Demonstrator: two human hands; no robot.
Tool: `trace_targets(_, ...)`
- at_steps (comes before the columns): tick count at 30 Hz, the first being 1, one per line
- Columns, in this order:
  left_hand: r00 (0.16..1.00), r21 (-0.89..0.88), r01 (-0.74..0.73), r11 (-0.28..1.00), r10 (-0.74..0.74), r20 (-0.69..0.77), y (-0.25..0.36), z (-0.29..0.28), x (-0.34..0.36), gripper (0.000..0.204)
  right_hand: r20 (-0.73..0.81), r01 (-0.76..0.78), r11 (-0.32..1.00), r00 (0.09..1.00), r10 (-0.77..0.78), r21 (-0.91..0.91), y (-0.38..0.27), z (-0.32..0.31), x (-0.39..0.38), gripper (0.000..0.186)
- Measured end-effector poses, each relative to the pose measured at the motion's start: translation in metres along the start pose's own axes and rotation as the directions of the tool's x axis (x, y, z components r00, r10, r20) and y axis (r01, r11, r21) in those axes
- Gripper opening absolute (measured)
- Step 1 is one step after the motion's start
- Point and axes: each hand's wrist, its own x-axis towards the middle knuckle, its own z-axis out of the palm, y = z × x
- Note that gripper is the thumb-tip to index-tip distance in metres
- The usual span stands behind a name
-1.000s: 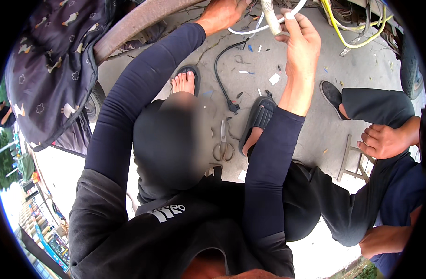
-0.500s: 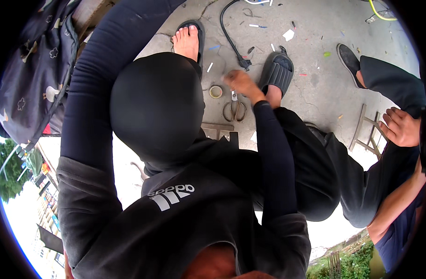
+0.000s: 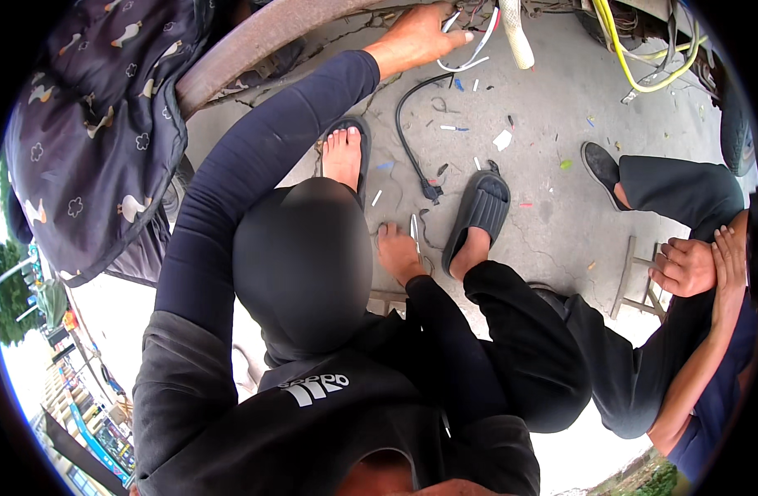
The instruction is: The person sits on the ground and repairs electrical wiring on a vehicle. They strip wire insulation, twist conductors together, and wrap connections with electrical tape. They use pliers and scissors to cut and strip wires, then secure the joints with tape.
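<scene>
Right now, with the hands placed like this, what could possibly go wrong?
The scissors are close beside the right hand, so a blade could nick a finger. The black cable lies between the slippers and might catch one. The white wire at the left hand may slip away; how firmly it is gripped, I cannot tell.

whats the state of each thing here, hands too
Left hand: at the white wire, grip unclear
Right hand: low beside the scissors, grip unclear
White wire: bent
Scissors: partly hidden by the hand, open or shut unclear
Black cable: curved along the floor
White tube: hanging, lower end free
Yellow cable: looped
Patterned cover: draped, creased
</scene>
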Motion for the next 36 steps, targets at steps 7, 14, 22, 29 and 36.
trace_targets(7,0.984,0.153,-0.165,0.974,0.174,-0.048,-0.017,-0.022,-0.065,0.047,-0.01,-0.206,0.899,0.974,0.228,0.386,-0.028,-0.079,-0.017,0.057)
trace_targets(14,0.916,0.113,-0.008,0.994,-0.038,0.399,0.044,-0.122,-0.152,0.05,-0.195,-0.029,0.348,0.785,0.588,0.937,-0.062,-0.211,-0.05,0.064)
trace_targets(22,0.795,-0.098,-0.142,0.985,0.173,0.582,0.19,-0.272,-0.315,0.04,-0.467,0.284,0.44,0.791,0.396,0.852,-0.21,-0.349,-0.177,0.071)
trace_targets(29,0.93,-0.19,-0.215,0.958,0.26,0.26,0.278,-0.285,-0.481,0.04,-0.715,0.344,0.745,0.655,0.246,0.571,-0.301,-0.366,-0.283,0.075)
trace_targets(36,0.976,-0.43,-0.143,0.891,0.199,0.087,0.291,-0.261,-0.565,0.035,-0.764,0.325,0.828,0.621,0.178,0.457,-0.349,-0.35,-0.337,0.077)
